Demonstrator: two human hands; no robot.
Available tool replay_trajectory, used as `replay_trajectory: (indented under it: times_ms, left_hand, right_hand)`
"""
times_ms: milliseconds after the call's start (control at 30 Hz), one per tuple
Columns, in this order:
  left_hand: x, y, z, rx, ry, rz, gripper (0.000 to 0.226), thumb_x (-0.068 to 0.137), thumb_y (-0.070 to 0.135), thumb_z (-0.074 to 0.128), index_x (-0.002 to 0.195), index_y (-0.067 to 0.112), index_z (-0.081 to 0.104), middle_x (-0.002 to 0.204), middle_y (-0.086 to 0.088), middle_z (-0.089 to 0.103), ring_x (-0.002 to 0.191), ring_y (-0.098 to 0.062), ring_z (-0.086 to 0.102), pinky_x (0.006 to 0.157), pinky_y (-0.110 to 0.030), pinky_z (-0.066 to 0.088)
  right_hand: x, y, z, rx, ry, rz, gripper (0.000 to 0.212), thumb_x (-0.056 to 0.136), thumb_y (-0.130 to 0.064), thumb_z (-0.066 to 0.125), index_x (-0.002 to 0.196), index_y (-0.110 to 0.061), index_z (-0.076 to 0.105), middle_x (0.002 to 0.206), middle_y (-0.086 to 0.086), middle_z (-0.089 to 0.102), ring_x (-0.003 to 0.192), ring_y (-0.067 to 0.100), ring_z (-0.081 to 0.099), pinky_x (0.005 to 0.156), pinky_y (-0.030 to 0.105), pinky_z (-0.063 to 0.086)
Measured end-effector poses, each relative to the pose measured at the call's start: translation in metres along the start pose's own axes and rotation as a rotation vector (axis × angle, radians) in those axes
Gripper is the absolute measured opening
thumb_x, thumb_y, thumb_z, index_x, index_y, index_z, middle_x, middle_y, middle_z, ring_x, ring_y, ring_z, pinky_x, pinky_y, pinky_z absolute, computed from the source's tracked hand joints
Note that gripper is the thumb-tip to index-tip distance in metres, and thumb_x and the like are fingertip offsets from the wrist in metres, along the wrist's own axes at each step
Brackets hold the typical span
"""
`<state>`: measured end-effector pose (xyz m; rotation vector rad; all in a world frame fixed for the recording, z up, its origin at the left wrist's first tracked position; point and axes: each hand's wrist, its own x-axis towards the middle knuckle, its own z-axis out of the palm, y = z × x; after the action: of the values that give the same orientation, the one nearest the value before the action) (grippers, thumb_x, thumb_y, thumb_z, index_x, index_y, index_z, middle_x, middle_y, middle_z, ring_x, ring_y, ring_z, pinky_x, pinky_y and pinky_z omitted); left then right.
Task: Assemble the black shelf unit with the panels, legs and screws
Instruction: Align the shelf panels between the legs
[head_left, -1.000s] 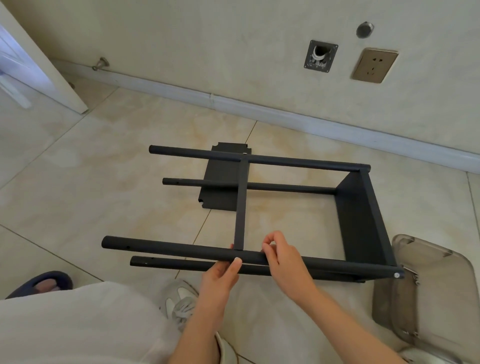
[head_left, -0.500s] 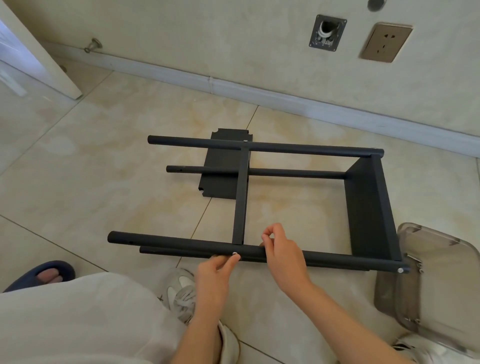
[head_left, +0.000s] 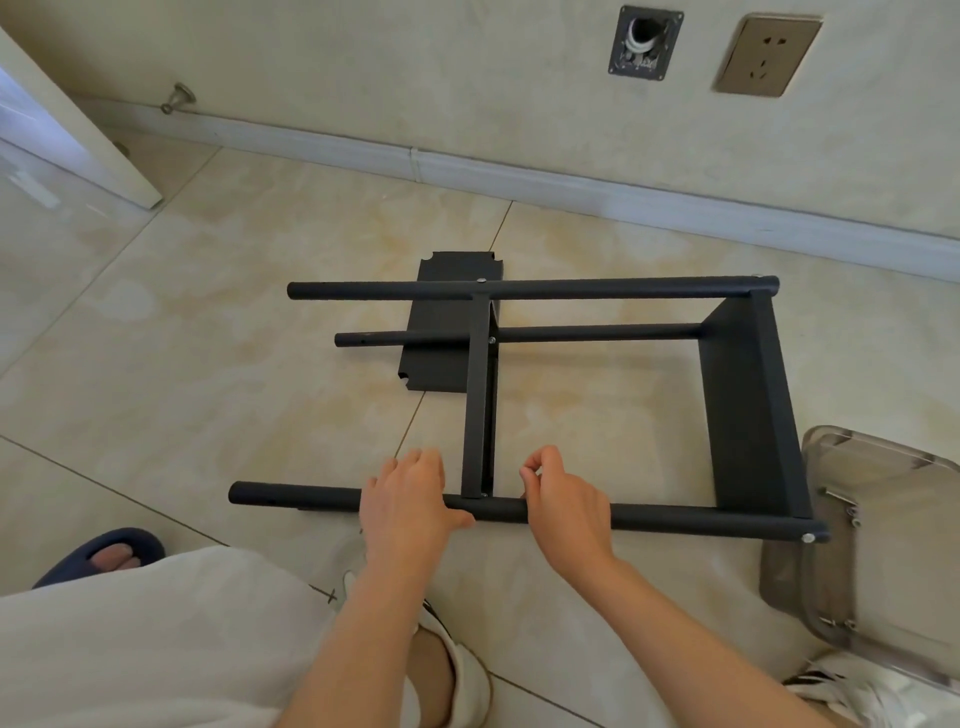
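The black shelf unit (head_left: 748, 405) is seen lying on its side on the tiled floor (head_left: 208, 322) in the middle of the frame, with its legs running left to right. The near leg (head_left: 701, 522) is raised across the lower middle of the frame, and a screw (head_left: 807, 538) is set in its right end. A far leg (head_left: 597, 287) is seen above it in the picture, and a third leg (head_left: 597, 332) lies between the two, lower down towards the floor. The legs are joined at the right by an end panel (head_left: 737, 364), and a middle panel (head_left: 478, 395), seen edge-on, is fitted between the near and far legs. A loose panel (head_left: 441, 364) is laid flat on the floor behind the frame, left of the middle panel. The left hand (head_left: 410, 504) is laid over the near leg just left of the middle panel, with the fingers bent over the far side and the thumb pressed along the near side. The right hand (head_left: 566, 504) is held over the same leg just right of the middle panel, with the fingers curled and the thumb and forefinger pinched together; whether anything is pinched between them cannot be told. A clear plastic tray (head_left: 883, 519) is placed at the right edge, beside the end panel. A wall socket (head_left: 766, 54) is mounted at the upper right, and a door (head_left: 52, 130) is seen at the upper left.
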<state>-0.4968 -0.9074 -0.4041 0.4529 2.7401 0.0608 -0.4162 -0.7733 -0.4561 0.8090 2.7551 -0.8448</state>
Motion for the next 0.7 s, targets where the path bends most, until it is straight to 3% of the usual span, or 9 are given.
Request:
replay_trajectory:
  times_ms: [67, 133, 167, 233, 300, 467, 600, 700]
  left_hand:
    - [0.003, -0.001, 0.002, 0.047, 0.068, 0.108, 0.067, 0.074, 0.053, 0.081, 0.124, 0.031, 0.043, 0.121, 0.007, 0.044, 0.113, -0.015, 0.042, 0.097, -0.029, 0.036]
    - [0.010, -0.006, 0.003, 0.072, 0.056, 0.212, 0.099, 0.075, 0.052, 0.080, 0.152, 0.035, 0.019, 0.151, 0.003, 0.024, 0.142, -0.022, 0.022, 0.114, -0.037, 0.025]
    - [0.015, -0.009, 0.003, 0.092, 0.027, 0.282, 0.110, 0.077, 0.051, 0.079, 0.156, 0.037, 0.005, 0.162, 0.003, 0.008, 0.150, -0.025, 0.005, 0.120, -0.040, 0.016]
    - [0.026, -0.012, 0.003, 0.146, -0.046, 0.419, 0.119, 0.080, 0.050, 0.077, 0.155, 0.038, -0.015, 0.162, 0.009, -0.025, 0.151, -0.025, -0.024, 0.123, -0.042, -0.001]
    - [0.040, -0.017, 0.005, 0.193, -0.100, 0.521, 0.121, 0.081, 0.053, 0.075, 0.152, 0.038, -0.022, 0.153, 0.011, -0.040, 0.145, -0.023, -0.036, 0.120, -0.040, -0.009]
    - [0.056, -0.031, 0.007, 0.381, -0.143, 0.751, 0.105, 0.090, 0.069, 0.047, 0.150, 0.027, -0.028, 0.154, 0.009, -0.040, 0.141, -0.017, -0.039, 0.119, -0.033, -0.018]
    - [0.059, -0.044, 0.015, 0.372, -0.046, 0.871, 0.092, 0.093, 0.074, 0.020, 0.154, 0.022, -0.024, 0.160, 0.006, -0.030, 0.147, -0.013, -0.028, 0.125, -0.037, -0.002]
    - [0.062, -0.048, 0.017, 0.373, -0.041, 0.898, 0.090, 0.094, 0.074, 0.018, 0.156, 0.021, -0.019, 0.164, 0.004, -0.023, 0.150, -0.013, -0.022, 0.124, -0.037, -0.002]
  right_hand:
    - [0.002, 0.001, 0.000, -0.011, -0.003, 0.005, 0.020, 0.107, -0.038, 0.027, 0.108, -0.023, 0.042, 0.076, -0.006, 0.065, 0.065, 0.019, 0.061, 0.061, 0.033, 0.045]
    - [0.002, 0.000, 0.000, -0.030, -0.015, 0.008, 0.021, 0.107, -0.038, 0.028, 0.109, -0.023, 0.042, 0.073, -0.006, 0.062, 0.064, 0.019, 0.059, 0.059, 0.032, 0.042]
    - [0.002, 0.000, 0.000, -0.040, -0.018, 0.003, 0.021, 0.107, -0.038, 0.029, 0.110, -0.023, 0.042, 0.072, -0.006, 0.061, 0.063, 0.019, 0.057, 0.058, 0.032, 0.040]
    - [0.002, 0.000, -0.001, -0.042, -0.018, -0.008, 0.021, 0.106, -0.038, 0.030, 0.111, -0.023, 0.043, 0.072, -0.006, 0.059, 0.063, 0.018, 0.055, 0.058, 0.031, 0.039]
    - [0.003, 0.002, -0.002, -0.015, -0.023, -0.021, 0.021, 0.106, -0.038, 0.033, 0.111, -0.022, 0.045, 0.075, -0.006, 0.060, 0.066, 0.019, 0.057, 0.059, 0.031, 0.039]
    - [0.004, 0.003, -0.007, 0.033, -0.057, -0.030, 0.021, 0.104, -0.039, 0.042, 0.109, -0.022, 0.053, 0.092, -0.003, 0.069, 0.082, 0.018, 0.063, 0.065, 0.030, 0.040]
    - [0.018, 0.001, -0.012, 0.091, -0.158, 0.071, 0.018, 0.101, -0.036, 0.049, 0.107, -0.022, 0.058, 0.100, -0.004, 0.069, 0.094, 0.020, 0.063, 0.075, 0.031, 0.046]
    - [0.032, 0.003, -0.015, 0.105, -0.284, 0.129, 0.016, 0.098, -0.033, 0.054, 0.103, -0.020, 0.062, 0.104, -0.001, 0.069, 0.099, 0.022, 0.063, 0.084, 0.034, 0.051]
